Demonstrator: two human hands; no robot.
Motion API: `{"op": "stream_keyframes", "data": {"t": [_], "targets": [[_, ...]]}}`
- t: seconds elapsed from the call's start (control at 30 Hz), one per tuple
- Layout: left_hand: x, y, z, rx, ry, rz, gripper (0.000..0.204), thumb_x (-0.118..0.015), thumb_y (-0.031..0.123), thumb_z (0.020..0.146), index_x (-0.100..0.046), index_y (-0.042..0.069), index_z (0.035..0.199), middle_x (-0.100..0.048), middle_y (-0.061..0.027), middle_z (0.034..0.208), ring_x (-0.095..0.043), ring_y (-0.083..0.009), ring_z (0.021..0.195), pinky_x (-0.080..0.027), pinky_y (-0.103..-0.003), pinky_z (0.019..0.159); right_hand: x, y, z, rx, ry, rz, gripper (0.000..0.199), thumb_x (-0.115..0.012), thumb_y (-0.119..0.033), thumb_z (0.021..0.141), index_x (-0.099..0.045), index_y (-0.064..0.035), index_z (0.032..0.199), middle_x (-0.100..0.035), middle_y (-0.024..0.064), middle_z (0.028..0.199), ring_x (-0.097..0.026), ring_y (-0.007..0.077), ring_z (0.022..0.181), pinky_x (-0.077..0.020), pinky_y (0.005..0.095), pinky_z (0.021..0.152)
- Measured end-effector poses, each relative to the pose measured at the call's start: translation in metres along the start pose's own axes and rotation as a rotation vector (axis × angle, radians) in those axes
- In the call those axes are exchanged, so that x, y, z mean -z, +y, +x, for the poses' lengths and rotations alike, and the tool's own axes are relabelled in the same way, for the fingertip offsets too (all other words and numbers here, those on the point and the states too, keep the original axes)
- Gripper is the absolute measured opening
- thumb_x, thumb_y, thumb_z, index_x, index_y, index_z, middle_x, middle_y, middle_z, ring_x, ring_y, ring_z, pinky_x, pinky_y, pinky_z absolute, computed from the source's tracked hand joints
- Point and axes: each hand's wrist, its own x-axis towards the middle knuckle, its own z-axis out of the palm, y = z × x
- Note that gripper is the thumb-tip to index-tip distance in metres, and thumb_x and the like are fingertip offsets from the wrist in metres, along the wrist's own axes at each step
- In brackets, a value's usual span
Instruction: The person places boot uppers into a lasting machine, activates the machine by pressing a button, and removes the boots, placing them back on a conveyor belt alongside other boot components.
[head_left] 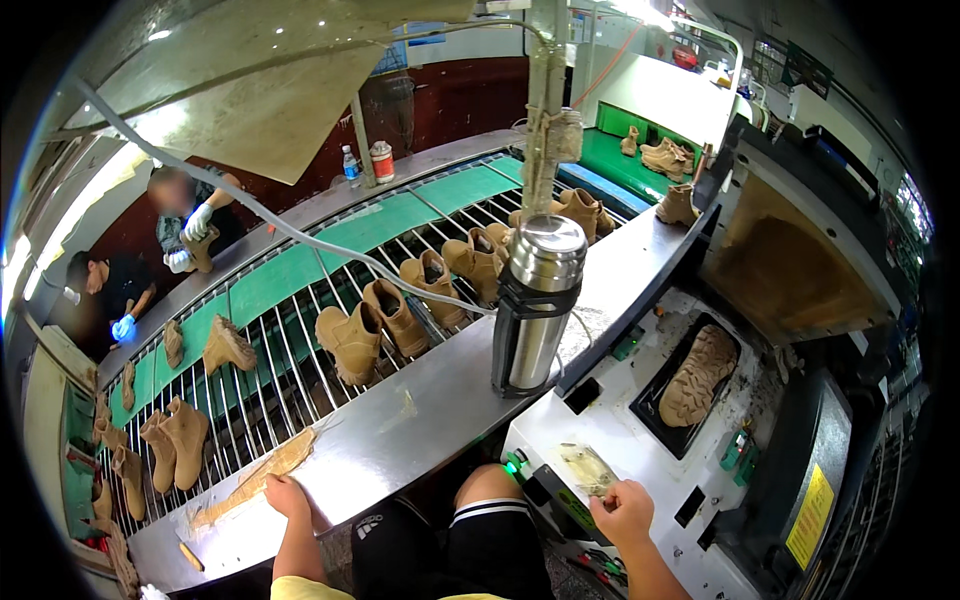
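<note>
Currently, the left hand (287,497) is curled at the edge of a tan strip (252,480) lying on the metal tabletop (430,425), beside the roller rack of boots (350,342). The right hand (626,513), fingers bent, is at a yellowish patch (583,466) on the machine (607,412); at this size, I cannot tell whether either hand's fingers grip anything.
</note>
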Motion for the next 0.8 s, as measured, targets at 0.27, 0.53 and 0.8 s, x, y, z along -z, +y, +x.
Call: {"op": "stream_keyframes", "data": {"t": [0.27,0.53,0.8], "targets": [[0.002,-0.007,-0.002,-0.032,-0.046,-0.020,0.011,-0.053,0.012,0.085,-0.054,0.001,0.086,-0.058,-0.0219,0.080,-0.055,-0.0399,0.078,-0.043,-0.048,0.071,0.000,0.001,-0.002,-0.011,0.053,-0.013,0.029,-0.072,-0.016,0.060,-0.046,-0.0072,0.055,-0.046,0.0091,0.054,-0.048,0.0293,0.054,-0.0373,0.0382,0.049],[0.012,-0.017,-0.008,-0.087,-0.125,-0.191,0.004,-0.056,0.006,0.079,-0.056,0.003,0.082,-0.059,-0.0177,0.077,-0.055,-0.0352,0.076,-0.044,-0.045,0.070,0.032,-0.006,0.077,-0.036,0.493,-0.109,0.031,-0.066,-0.011,0.071,-0.056,-0.0062,0.100,-0.048,0.0092,0.074,-0.051,0.0240,0.063,-0.0421,0.0332,0.056],[0.018,-0.033,-0.016,-0.250,-0.175,-0.288,0.004,-0.059,0.004,0.074,-0.057,0.005,0.076,-0.055,-0.0134,0.072,-0.051,-0.0314,0.072,-0.042,-0.042,0.068,0.062,0.060,0.221,-0.914,0.116,-0.267,0.114,-0.073,-0.039,0.068,0.001,-0.0108,0.149,-0.034,0.0277,0.141,-0.046,0.0401,0.120,-0.0424,0.0439,0.096]]}}
